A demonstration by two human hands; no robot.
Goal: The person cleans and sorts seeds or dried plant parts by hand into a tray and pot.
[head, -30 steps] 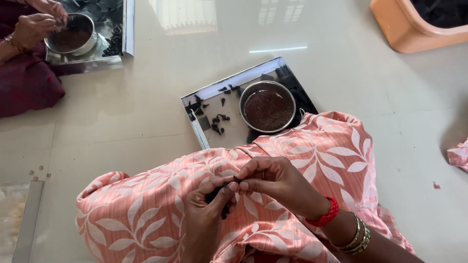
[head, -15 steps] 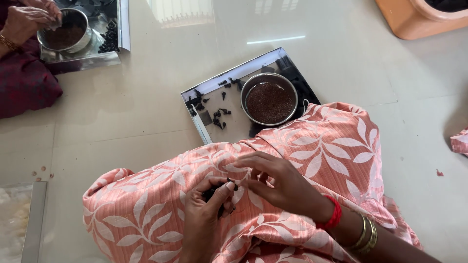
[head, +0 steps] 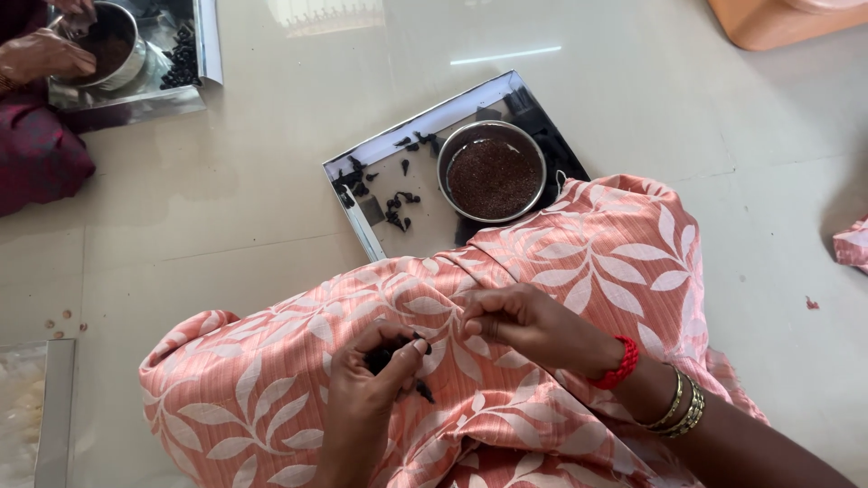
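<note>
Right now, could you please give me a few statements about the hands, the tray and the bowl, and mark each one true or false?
1. The left hand pinches small dark pieces over the lap. True.
2. The steel bowl on the steel tray is empty. False: it is filled with fine dark brown material.
3. The right hand has a red bracelet at its wrist. True.
4. The tray holds only the bowl. False: loose dark pieces lie beside the bowl.
5. Another person's hand touches a second bowl at top left. True.
</note>
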